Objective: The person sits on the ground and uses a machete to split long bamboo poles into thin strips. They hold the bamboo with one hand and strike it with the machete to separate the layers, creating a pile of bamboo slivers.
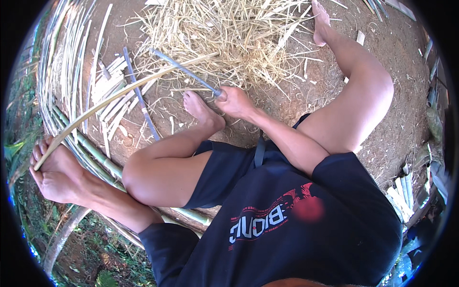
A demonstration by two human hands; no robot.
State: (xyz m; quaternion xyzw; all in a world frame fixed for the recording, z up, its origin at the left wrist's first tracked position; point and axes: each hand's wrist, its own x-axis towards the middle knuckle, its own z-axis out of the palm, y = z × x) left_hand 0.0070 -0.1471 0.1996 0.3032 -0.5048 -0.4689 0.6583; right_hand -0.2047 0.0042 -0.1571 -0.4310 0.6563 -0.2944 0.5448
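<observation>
My left hand (55, 167) holds the end of a long bamboo strip (119, 93), keeping it taut; my right hand (234, 101) grips a knife (186, 71), blade against it, above the shavings pile (229, 33).

The knife (186, 71) handle is buried inside the right hand (234, 101); the bamboo strip (119, 98) end disappears under the left hand (52, 170) fingers.

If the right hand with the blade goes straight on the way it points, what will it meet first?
Probably the long bamboo strip crossing the knife blade. Past it the right hand would reach the shavings pile; depth is unclear.
</observation>
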